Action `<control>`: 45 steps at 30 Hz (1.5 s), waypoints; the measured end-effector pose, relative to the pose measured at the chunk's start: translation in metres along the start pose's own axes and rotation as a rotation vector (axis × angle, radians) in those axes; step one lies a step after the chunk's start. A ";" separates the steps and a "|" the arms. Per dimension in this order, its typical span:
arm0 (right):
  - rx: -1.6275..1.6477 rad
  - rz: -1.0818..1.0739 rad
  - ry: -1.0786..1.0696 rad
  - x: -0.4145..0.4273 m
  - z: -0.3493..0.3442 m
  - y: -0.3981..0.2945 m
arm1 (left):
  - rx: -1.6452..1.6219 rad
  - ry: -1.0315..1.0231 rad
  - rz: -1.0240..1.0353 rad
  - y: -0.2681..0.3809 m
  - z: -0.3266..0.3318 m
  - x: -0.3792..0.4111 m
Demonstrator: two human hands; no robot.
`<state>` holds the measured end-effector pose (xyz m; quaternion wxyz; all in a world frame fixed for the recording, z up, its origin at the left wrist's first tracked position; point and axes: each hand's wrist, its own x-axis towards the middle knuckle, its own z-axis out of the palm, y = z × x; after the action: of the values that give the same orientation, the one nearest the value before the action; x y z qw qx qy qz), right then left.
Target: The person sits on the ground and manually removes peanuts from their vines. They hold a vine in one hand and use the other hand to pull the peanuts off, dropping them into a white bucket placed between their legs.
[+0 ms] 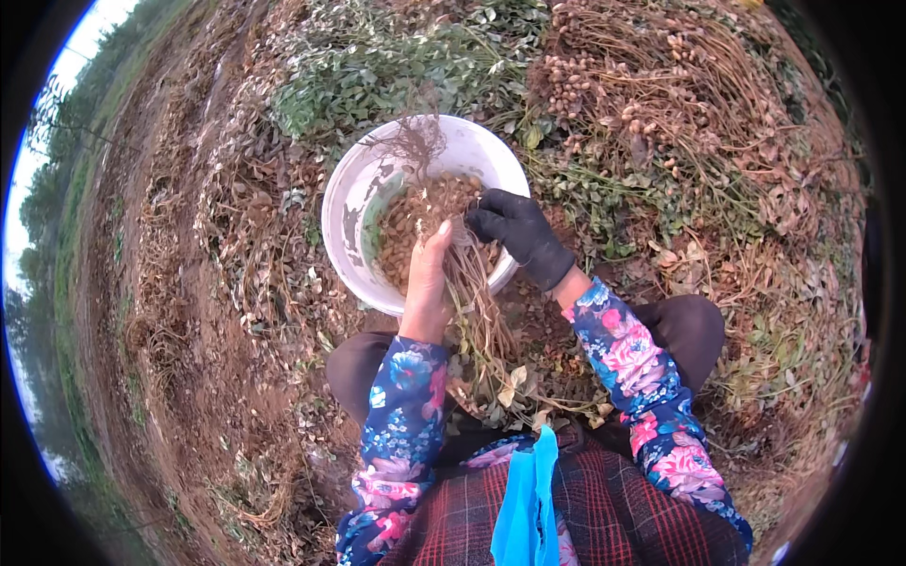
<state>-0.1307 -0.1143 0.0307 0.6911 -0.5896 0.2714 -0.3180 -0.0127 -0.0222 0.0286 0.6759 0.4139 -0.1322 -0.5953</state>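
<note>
Between my knees and the heaped plants stands a white plastic bucket [345,212], with many peanut pods [398,244] in its bottom. My bare left hand [428,279] grips a bundle of peanut plant stems [476,272] over the bucket's near side. The bundle's thin roots [421,141] point away from me across the bucket, and its leafy ends hang down toward my lap. My right hand [520,230], in a black glove, is at the root end with fingers bent together. Whether a pod is between those fingers is hidden.
Pulled peanut plants with pods attached [637,106] lie heaped at the far right. Green peanut foliage [396,78] lies beyond the bucket. Dry leaves and stems [248,233] cover the soil at the left. A blue strip of cloth or plastic [525,495] hangs before my plaid garment.
</note>
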 end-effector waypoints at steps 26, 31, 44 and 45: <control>0.692 -0.130 0.334 -0.103 -0.076 0.031 | 1.099 -0.126 0.774 -0.066 0.065 -0.053; 0.761 -0.139 0.356 -0.123 -0.062 0.002 | 0.973 -0.357 0.341 -0.079 0.062 -0.054; -0.470 -0.484 0.704 -0.166 -0.065 -0.082 | 1.283 -0.110 0.410 -0.103 0.085 -0.069; -0.745 -0.467 0.597 -0.170 -0.059 -0.093 | 1.319 -0.096 0.432 -0.107 0.085 -0.069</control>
<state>-0.2969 -0.0329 0.1133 0.2380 -0.7236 0.4124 -0.4997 -0.1619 0.0119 0.0270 0.3801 0.6757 -0.5753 -0.2607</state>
